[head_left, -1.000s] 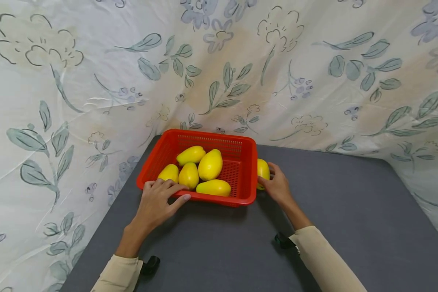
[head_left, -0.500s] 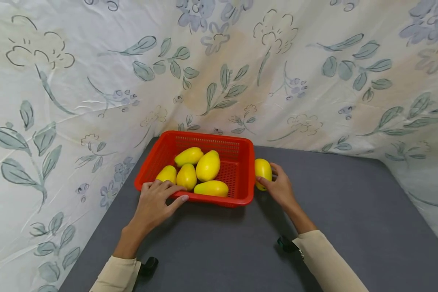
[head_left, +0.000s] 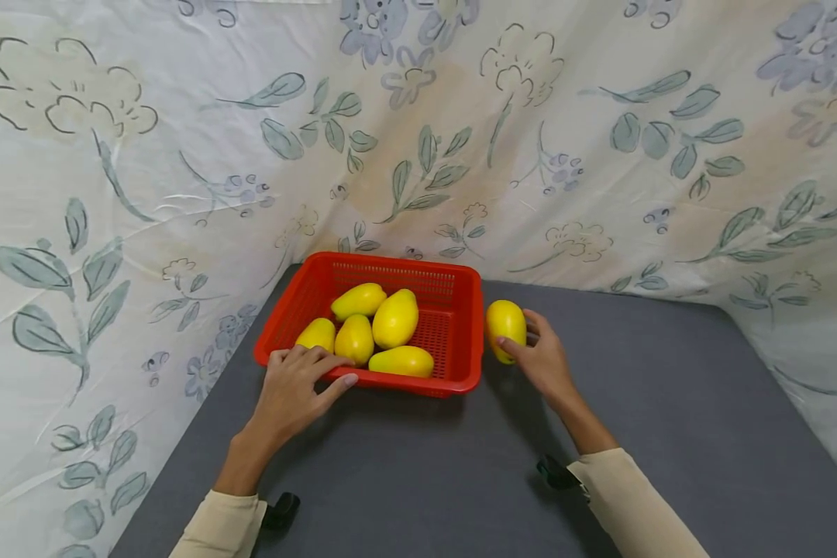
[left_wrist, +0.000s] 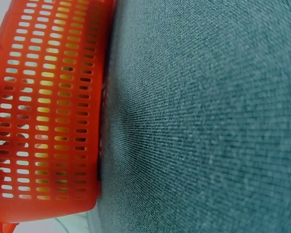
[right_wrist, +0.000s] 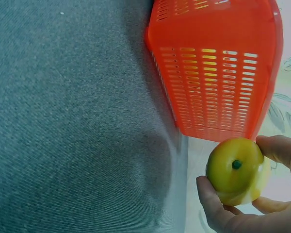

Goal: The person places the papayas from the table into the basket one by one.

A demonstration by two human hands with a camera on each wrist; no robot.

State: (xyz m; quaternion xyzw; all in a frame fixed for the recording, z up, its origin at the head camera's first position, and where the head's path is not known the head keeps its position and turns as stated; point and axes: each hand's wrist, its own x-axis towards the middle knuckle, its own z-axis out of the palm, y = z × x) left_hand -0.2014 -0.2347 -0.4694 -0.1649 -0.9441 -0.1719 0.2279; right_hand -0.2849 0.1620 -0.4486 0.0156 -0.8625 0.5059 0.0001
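Note:
A red plastic basket [head_left: 471,372] with slotted walls holds several yellow mangoes [head_left: 396,319], mostly on its left side. My left hand [head_left: 294,397] holds the basket's front rim near its left corner, fingers over the edge and thumb along it. In the left wrist view the slotted basket wall [left_wrist: 48,121] fills the left side, and only bits of that hand show. Just right of the basket, my right hand [head_left: 545,359] grips another yellow mango [head_left: 505,329] between thumb and fingers. The right wrist view shows that mango's green stem end [right_wrist: 236,164], raised off the table and apart from the basket.
The dark grey table [head_left: 642,403] carries the basket close to its back left corner. A floral cloth [head_left: 558,170] hangs behind and along the left side. Small black devices [head_left: 556,473] sit at both wrists.
My right hand has drawn the mango a little to the right, so a gap now shows between it and the basket. The left hand stays on the rim.

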